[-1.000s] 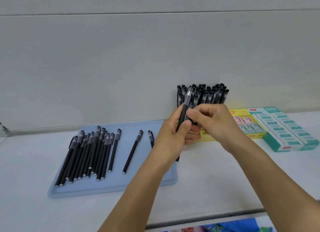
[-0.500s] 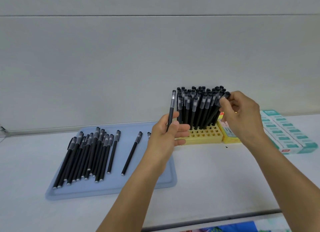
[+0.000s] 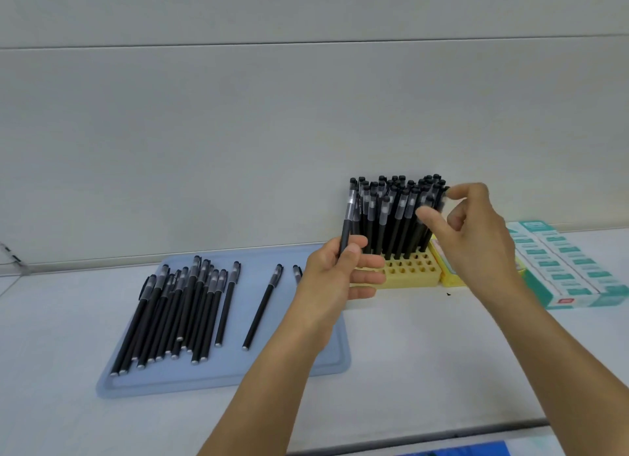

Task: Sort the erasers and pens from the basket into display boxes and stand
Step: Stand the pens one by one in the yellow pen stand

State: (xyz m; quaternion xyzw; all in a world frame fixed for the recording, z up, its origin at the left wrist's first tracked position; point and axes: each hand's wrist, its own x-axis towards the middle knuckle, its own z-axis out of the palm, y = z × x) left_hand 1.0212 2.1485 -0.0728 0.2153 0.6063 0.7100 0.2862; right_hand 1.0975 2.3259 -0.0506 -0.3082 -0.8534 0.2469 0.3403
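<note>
The left hand (image 3: 343, 271) grips one black pen (image 3: 348, 226) upright, thumb and fingers curled round its lower barrel, which they hide; its clear-capped top rises just beside the left edge of the yellow stand (image 3: 413, 268). The stand's back rows are packed with upright pens (image 3: 394, 214), while its front holes lie bare. The right hand (image 3: 473, 237) hovers at the right side of those pens, fingers loosely bent with thumb and forefinger apart; motion blur makes it unclear whether a fingertip touches a cap. This hand covers most of the yellow eraser box (image 3: 449, 275). To the right, the teal eraser box (image 3: 571, 278) runs toward the frame edge. On the tabletop (image 3: 425, 360) at left, a blue tray (image 3: 306, 370) holds loose pens (image 3: 180, 312); one is partly hidden behind the left wrist.
</note>
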